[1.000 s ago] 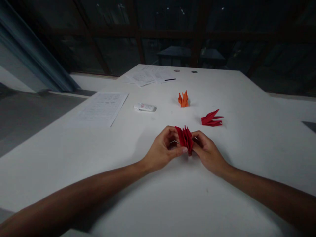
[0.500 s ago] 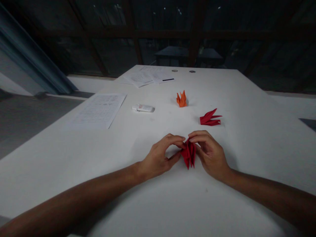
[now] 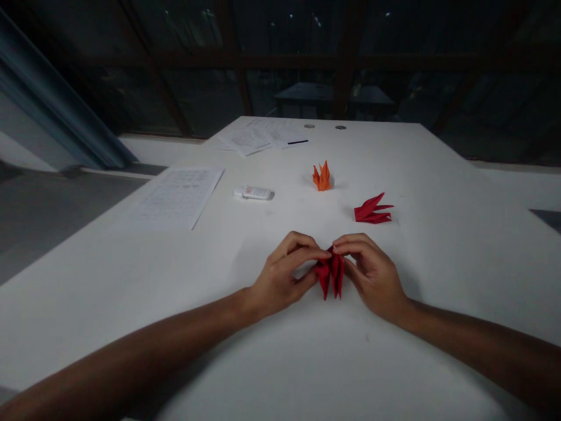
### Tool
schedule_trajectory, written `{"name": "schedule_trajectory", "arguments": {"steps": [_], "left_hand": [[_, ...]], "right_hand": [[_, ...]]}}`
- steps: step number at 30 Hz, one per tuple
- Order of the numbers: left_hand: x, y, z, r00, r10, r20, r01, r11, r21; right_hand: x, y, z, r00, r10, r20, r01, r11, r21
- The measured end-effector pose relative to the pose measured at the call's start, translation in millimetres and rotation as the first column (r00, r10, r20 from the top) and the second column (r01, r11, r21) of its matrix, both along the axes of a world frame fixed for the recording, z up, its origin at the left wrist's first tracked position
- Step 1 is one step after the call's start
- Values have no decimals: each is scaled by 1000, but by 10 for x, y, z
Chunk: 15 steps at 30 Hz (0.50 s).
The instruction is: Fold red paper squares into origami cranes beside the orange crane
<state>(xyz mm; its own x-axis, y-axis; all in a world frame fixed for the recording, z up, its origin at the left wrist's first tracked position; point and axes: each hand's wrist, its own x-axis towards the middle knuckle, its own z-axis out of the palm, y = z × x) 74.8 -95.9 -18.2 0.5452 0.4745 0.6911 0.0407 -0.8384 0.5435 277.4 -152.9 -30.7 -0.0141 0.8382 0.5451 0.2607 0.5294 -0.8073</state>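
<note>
Between my two hands is a folded red paper piece (image 3: 330,273), its points hanging downward. My left hand (image 3: 287,275) pinches its left side with thumb and fingers. On the other side, my right hand (image 3: 372,270) grips the upper right part between thumb and fingertips. Beyond my right hand lies a second red folded paper (image 3: 373,210), its long points facing right. An orange folded paper (image 3: 322,177) stands upright farther back.
The white table (image 3: 280,356) carries a white tube-like item (image 3: 254,193) left of centre. A printed sheet (image 3: 177,196) lies at the left, more papers (image 3: 252,139) with a dark pen (image 3: 298,142) behind. Two small round objects are near the far edge.
My left fingers have shifted on the red paper, and its left part has spread away from the rest, opening a gap between the hanging points. My right hand has barely moved.
</note>
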Motion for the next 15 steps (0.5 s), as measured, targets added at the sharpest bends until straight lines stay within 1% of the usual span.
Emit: {"name": "schedule_trajectory", "arguments": {"steps": [2,4,10,15], "left_hand": [[-7,3,5,999,35,3,-35,999,21],[-20,8,-1,999,37,-1,-37,999,37],[-57,22,-53,1000,-13,0,13,998,57],[-56,44,-81,997,-76,17,76,997,27]], "right_hand": [[-6,-6,-7,1000,18,-24,-18,1000,-6],[-10,-11,-14,999,26,-34,-26,1000,-11],[4,-23,-37,1000,28,-9,-27,1000,10],[18,-20,-55,999,18,42,-20,999,41]]}}
